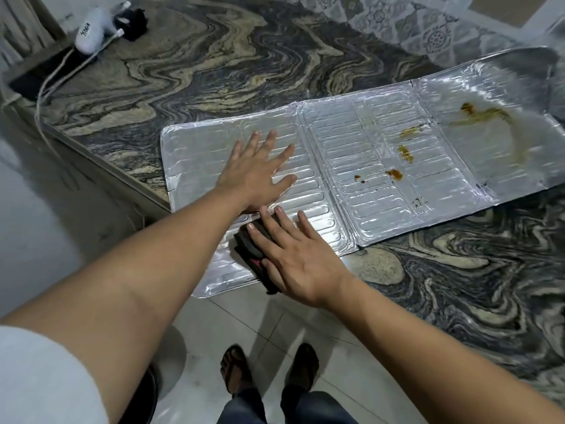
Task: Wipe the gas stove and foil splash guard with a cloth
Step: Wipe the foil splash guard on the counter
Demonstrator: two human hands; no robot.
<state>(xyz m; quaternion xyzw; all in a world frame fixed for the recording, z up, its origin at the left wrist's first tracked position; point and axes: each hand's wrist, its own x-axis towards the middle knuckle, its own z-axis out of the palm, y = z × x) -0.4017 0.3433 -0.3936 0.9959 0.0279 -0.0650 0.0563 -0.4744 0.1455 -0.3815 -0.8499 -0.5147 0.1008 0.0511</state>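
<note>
The foil splash guard point(382, 185) lies unfolded flat on the marble counter, its near left corner hanging over the counter's edge. Brown stains point(403, 153) mark its middle and right panels. My left hand point(256, 172) presses flat on the left panel with fingers spread. My right hand point(293, 258) lies flat with straight fingers on a dark cloth point(250, 244), pressing it onto the left panel's near part. The cloth is mostly hidden under the hand. No gas stove is in view.
The dark veined marble counter point(214, 71) runs back and right. At its far left stand a white device point(91, 33) with white cables point(52, 78) and a black plug. Below me are the tiled floor point(275, 325) and my sandalled feet.
</note>
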